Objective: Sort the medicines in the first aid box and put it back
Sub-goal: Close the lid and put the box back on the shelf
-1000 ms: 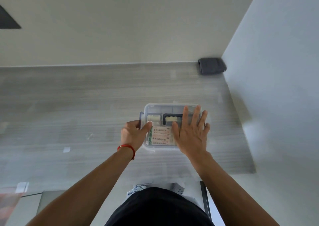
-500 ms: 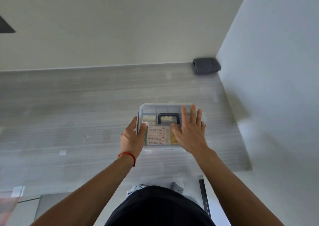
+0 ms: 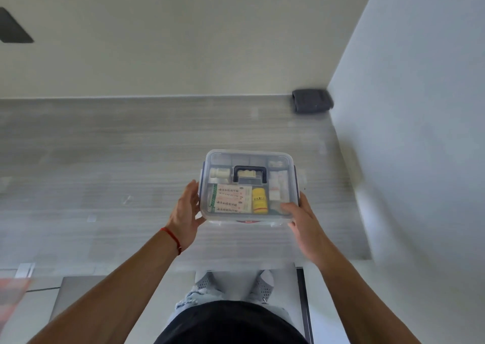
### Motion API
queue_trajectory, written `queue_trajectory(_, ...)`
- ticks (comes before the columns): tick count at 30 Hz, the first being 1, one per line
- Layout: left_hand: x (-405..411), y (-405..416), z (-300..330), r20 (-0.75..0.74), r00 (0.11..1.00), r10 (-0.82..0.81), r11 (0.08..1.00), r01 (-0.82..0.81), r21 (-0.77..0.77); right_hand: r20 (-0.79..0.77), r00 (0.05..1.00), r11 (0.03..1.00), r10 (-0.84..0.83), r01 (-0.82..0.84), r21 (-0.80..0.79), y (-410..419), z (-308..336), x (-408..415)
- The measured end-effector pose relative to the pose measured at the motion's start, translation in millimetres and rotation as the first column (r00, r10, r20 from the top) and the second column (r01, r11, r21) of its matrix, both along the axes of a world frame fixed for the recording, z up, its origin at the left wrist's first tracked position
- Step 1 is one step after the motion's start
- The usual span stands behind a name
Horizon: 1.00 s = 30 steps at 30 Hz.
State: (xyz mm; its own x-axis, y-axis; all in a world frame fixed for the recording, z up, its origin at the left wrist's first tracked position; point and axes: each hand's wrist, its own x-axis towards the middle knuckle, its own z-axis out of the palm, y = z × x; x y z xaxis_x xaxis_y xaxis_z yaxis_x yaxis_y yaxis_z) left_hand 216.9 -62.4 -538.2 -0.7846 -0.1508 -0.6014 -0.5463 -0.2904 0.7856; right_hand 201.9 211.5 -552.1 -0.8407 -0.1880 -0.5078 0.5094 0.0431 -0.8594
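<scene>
On the counter point(image 3: 131, 160) I grip the closed first aid box point(image 3: 248, 186) with left hand point(image 3: 185, 213) and right hand point(image 3: 304, 219) clamped on its sides, so putting back needs a level lift.

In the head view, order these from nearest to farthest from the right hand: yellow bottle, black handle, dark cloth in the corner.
From the right hand:
1. yellow bottle, just left, inside the box.
2. black handle, on the lid's middle.
3. dark cloth, far corner by the wall.

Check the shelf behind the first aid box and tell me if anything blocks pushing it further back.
Nothing visible does: the shelf behind the first aid box is bare. The dark folded cloth sits off in the far right corner, apart from it.
</scene>
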Motion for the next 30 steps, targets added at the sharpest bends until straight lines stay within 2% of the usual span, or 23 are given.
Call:
queue_trajectory(3, 4.5, 4.1, 25.0, -0.076, 0.997, -0.013, 0.998, 0.009, -0.055, -0.102, 0.989, 0.986, 0.108, -0.094, 0.136, 10.3, 26.1, -3.0)
queue_trajectory(8, 3.0, 7.4, 90.5, -0.316, 0.946, -0.072, 0.996, 0.050, -0.078, -0.197, 0.977, 0.992, -0.081, 0.097, 0.075, 17.7, 97.5, -18.8)
queue_trajectory(13, -7.2, 2.6, 178.0, -0.598, 0.791, -0.130, 0.992, 0.103, -0.079, -0.428, 0.892, 0.989, -0.143, 0.150, -0.020, 23.8, 188.0, -14.4)
queue_trajectory(16, -8.6, 4.1, 239.3, -0.704, 0.673, -0.226, 0.974, 0.135, -0.184, -0.544, 0.825, 0.986, -0.154, 0.164, -0.030, 21.2, 247.1, -6.1)
queue_trajectory(18, -6.4, 4.2, 274.0, -0.743, 0.610, -0.274, 0.960, 0.125, -0.251, -0.604, 0.784, 0.986, -0.145, 0.166, -0.022, 20.5, 282.5, -0.2)
queue_trajectory(24, 9.1, 5.6, 359.9, -0.776, 0.505, -0.378, 0.921, 0.120, -0.370, -0.704, 0.700, 0.988, -0.117, 0.154, -0.011, 27.4, 375.9, 18.3)
queue_trajectory(30, 7.2, 5.8, 435.3, -0.806, 0.419, -0.419, 0.903, 0.094, -0.420, -0.782, 0.615, 0.984, -0.106, 0.179, 0.007, 32.4, 461.2, 23.6)
